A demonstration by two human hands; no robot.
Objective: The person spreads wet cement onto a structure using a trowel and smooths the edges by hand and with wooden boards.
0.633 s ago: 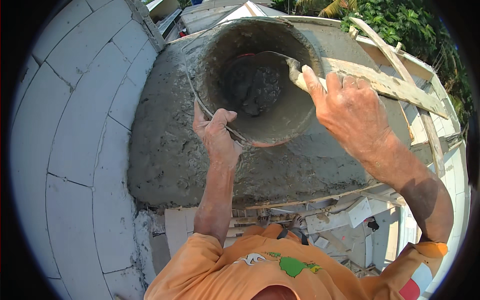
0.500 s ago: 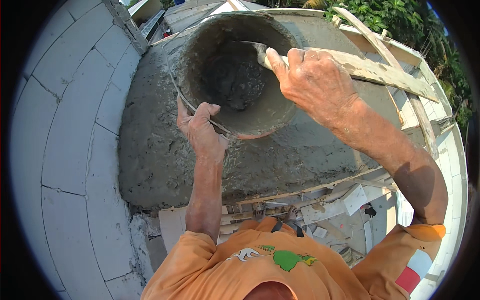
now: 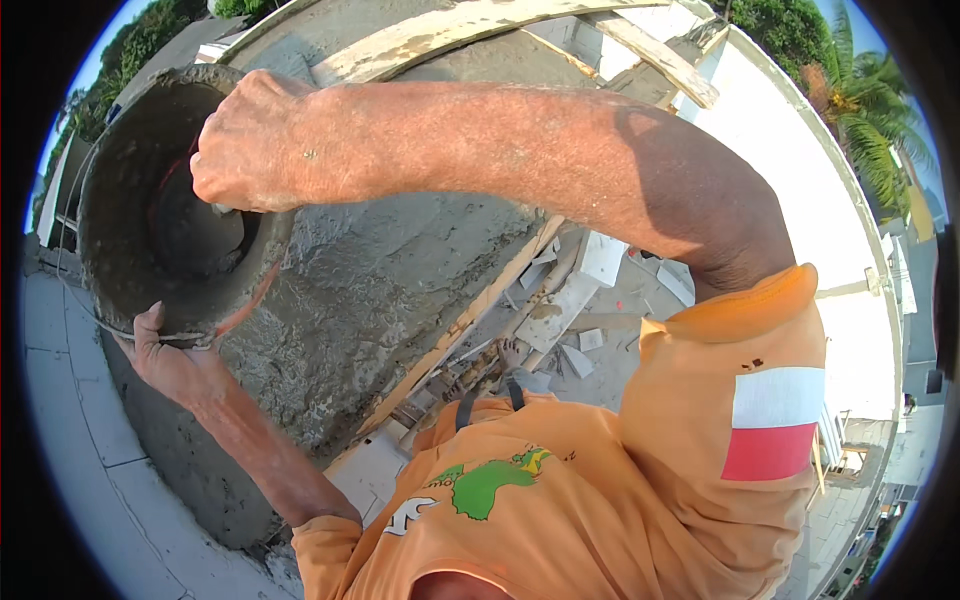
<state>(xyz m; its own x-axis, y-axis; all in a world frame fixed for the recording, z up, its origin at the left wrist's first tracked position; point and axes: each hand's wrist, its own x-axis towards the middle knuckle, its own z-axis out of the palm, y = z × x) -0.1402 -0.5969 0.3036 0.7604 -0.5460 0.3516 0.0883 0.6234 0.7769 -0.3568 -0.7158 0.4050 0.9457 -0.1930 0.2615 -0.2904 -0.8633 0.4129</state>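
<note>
A mortar-coated bucket (image 3: 108, 245) is tipped with its mouth toward me, at the left over a bed of wet grey mortar (image 3: 350, 300). My left hand (image 3: 172, 368) grips its near rim, where the thin wire handle (image 3: 88, 312) runs, thumb on the inside edge. Reaching across from the right, my right hand (image 3: 250, 145) is closed at the bucket's mouth around a trowel. The trowel's grip is hidden by the fist; its grey blade (image 3: 222, 238) shows low inside the bucket.
White block walls (image 3: 80, 400) curve along the left, and another pale wall (image 3: 790, 230) stands at the right. A wooden form board (image 3: 470, 330) edges the mortar. Planks (image 3: 420, 40) lie across the back. Below are block offcuts (image 3: 575, 360) and scraps.
My view has turned right, so the bucket now appears farther left. The trowel has gone deeper into the bucket, and less mortar shows inside. My left hand keeps its hold on the rim.
</note>
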